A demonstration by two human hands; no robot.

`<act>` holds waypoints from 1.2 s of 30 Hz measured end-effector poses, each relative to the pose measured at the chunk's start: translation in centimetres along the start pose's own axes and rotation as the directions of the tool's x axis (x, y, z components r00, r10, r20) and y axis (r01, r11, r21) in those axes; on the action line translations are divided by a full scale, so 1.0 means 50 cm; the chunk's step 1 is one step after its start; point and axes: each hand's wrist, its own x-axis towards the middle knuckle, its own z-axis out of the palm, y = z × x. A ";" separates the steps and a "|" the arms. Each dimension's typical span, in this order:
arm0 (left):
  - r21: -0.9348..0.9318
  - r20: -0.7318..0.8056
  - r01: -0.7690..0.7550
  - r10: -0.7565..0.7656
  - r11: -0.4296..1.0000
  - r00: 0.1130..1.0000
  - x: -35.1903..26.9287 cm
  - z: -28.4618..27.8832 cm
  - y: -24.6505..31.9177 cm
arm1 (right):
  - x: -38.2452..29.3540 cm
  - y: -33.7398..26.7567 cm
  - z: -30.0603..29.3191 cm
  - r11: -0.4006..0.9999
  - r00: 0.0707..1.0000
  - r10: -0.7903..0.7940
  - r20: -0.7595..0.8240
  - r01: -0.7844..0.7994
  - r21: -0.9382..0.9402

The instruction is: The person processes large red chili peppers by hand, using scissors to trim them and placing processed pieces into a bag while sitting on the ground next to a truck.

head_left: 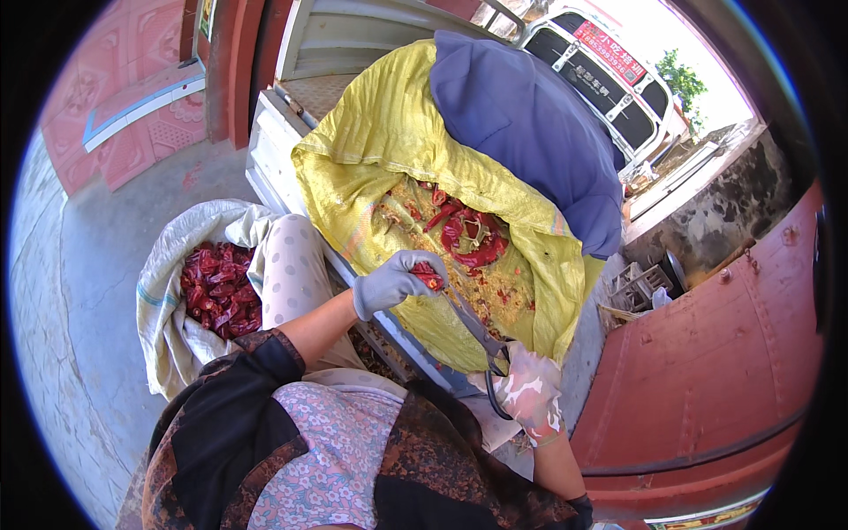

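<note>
My left hand, in a grey glove, is closed around a dried red chili piece. Its cut end shows bright red-orange. In a camouflage-patterned glove, my right hand grips the dark handles of a pair of scissors. The blades point up and left, their tips close to the chili. Both hands are above a yellow woven sack whose mouth lies spread toward me. Inside it are whole dried red chilies with pale stems, among scattered yellowish seeds and bits.
By my left leg stands a white woven sack filled with red chili pieces. The yellow sack lies on a metal truck bed, partly under a blue cloth. A red metal door is at right; a vehicle bearing writing stands beyond.
</note>
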 end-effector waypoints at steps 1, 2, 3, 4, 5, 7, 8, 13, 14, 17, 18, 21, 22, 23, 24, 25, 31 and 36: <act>0.020 -0.010 0.030 -0.029 0.999 1.000 -0.001 -0.003 -0.001 | 0.002 -0.006 -0.005 1.000 1.000 0.015 -0.014 -0.015 -0.002; 0.028 -0.014 0.029 -0.028 0.999 1.000 -0.003 -0.003 0.000 | 0.009 -0.006 -0.004 1.000 0.999 0.023 0.032 -0.022 -0.010; 0.034 -0.013 0.028 -0.028 0.999 1.000 -0.002 0.005 0.010 | 0.014 -0.003 -0.003 0.999 0.996 0.035 0.078 -0.034 -0.020; 0.041 -0.013 0.027 -0.027 0.999 1.000 -0.002 0.010 0.014 | 0.017 -0.002 -0.003 0.999 0.991 0.048 0.124 -0.045 -0.030; 0.046 -0.018 0.039 -0.039 0.998 0.999 -0.002 0.009 0.011 | 0.017 -0.003 -0.005 0.999 0.994 0.045 0.101 -0.047 0.013; 0.060 -0.033 0.059 -0.057 0.996 0.998 -0.005 0.005 0.005 | 0.017 -0.010 -0.012 0.994 0.998 0.036 0.053 -0.041 0.098; 0.108 -0.054 0.064 -0.058 0.992 0.997 -0.006 0.006 0.005 | 0.018 -0.014 -0.016 0.997 0.994 0.055 0.090 -0.060 0.056; 0.216 -0.079 0.051 -0.035 0.975 0.996 0.002 0.016 0.008 | 0.024 -0.020 -0.029 0.994 0.978 0.113 0.178 -0.112 -0.014; 0.197 -0.067 0.049 -0.036 0.979 0.997 0.004 0.019 0.008 | 0.020 -0.018 -0.030 0.994 0.981 0.095 0.167 -0.102 0.032; 0.153 -0.097 0.051 -0.037 0.987 0.995 -0.013 0.014 0.005 | 0.030 -0.003 -0.001 0.989 0.992 0.007 0.123 -0.025 0.145; 0.117 -0.096 0.051 -0.040 0.992 0.995 -0.014 0.017 0.004 | 0.030 0.000 0.007 0.988 0.995 0.013 0.103 -0.029 0.155; 0.010 -0.089 0.078 -0.076 0.997 0.993 -0.011 0.018 0.000 | 0.033 0.007 0.023 0.993 1.000 0.016 0.024 -0.018 0.118; -0.027 -0.084 0.093 -0.095 0.995 0.992 -0.009 0.020 -0.002 | 0.032 0.006 0.022 0.993 1.000 0.022 0.021 -0.025 0.113; -0.009 -0.096 0.092 -0.092 0.996 0.991 -0.007 0.021 -0.002 | 0.032 0.005 0.020 0.994 0.999 0.028 0.018 -0.030 0.108; 0.010 -0.111 0.089 -0.088 0.996 0.990 -0.005 0.022 -0.001 | 0.034 0.001 0.009 0.992 0.998 0.038 0.040 -0.042 0.120; 0.029 -0.126 0.087 -0.083 0.996 0.989 -0.003 0.023 0.000 | 0.034 0.003 0.011 0.988 0.998 0.035 0.043 -0.041 0.146; -0.134 -0.171 0.153 -0.175 0.979 0.970 -0.009 0.042 -0.014 | 0.024 0.013 0.049 0.956 0.998 0.016 0.054 -0.031 0.290; -0.214 -0.163 0.240 -0.276 0.947 0.947 -0.024 0.040 -0.021 | 0.027 0.005 0.044 0.961 0.999 0.046 0.007 -0.046 0.272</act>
